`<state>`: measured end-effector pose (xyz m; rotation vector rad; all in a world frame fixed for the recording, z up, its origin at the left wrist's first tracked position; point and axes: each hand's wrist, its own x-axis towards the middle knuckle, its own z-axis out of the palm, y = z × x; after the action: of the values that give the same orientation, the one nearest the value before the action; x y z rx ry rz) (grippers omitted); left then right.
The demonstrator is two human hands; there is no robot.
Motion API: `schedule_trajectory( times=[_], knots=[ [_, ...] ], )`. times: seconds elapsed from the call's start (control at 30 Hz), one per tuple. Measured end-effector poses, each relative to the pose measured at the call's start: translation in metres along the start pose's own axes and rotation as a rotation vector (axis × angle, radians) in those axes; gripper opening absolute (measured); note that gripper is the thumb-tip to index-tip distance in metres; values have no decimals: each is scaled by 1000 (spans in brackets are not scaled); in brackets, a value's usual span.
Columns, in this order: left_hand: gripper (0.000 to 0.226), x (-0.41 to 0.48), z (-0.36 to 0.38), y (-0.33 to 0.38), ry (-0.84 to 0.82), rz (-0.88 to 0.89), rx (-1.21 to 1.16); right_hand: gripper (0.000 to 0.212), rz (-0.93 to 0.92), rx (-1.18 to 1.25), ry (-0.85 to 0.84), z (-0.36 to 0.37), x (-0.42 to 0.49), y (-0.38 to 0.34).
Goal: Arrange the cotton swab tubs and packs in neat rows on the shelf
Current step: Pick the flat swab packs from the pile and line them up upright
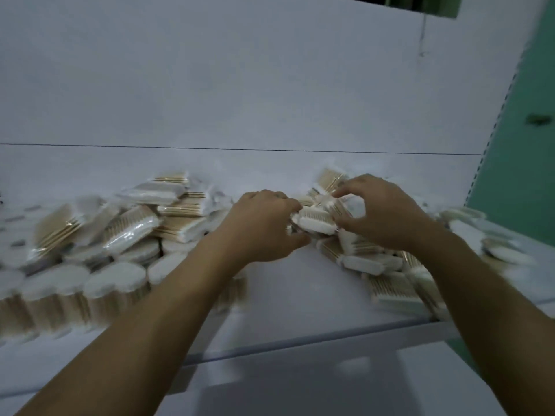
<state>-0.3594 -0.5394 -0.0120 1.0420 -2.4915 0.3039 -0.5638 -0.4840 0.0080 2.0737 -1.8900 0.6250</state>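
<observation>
Both my hands meet over one cotton swab pack [315, 222], a clear bag with white tips and wooden sticks, at the middle of the white shelf [288, 289]. My left hand [264, 223] grips its left end with curled fingers. My right hand [378, 211] pinches its right side from above. Several round cotton swab tubs [114, 283] stand in a row along the front left. Loose packs [168, 205] lie heaped behind them. More packs [387, 283] are strewn under my right forearm. The picture is blurred.
The shelf's white back panel [210, 85] rises behind the heap. A perforated upright [492, 139] and a green wall [528, 145] close the right side. Bare shelf surface shows between my forearms, and the front lip [300, 340] runs below it.
</observation>
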Motion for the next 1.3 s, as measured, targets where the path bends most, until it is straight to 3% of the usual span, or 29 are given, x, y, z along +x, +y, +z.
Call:
schedule_trajectory(
  times=[0.2,0.33,0.43,0.57,0.8,0.97,1.1,1.3],
  knots=[
    [56,31,22,42,-84,-95,-10,54,29,-82,-112,-7,-10,52],
    [56,36,52,70,-96,-51,-164,54,27,-13,-218,-2,-26,76],
    [60,39,71,95,-94,-71,-252,50,-3,22,-201,-2,-34,92],
    [68,42,87,103,-12,-123,-316,53,-3,-3,-196,1,-36,108],
    [63,28,110,111,285,17,-294,44,-44,89,-86,3,-42,130],
    [80,28,115,116,202,19,-259,45,-89,89,-105,11,-50,141],
    [94,31,111,115,105,-140,-385,53,-85,60,-116,7,-49,152],
    [59,30,115,110,265,-215,-371,86,-12,14,-308,11,-48,169]
  ],
)
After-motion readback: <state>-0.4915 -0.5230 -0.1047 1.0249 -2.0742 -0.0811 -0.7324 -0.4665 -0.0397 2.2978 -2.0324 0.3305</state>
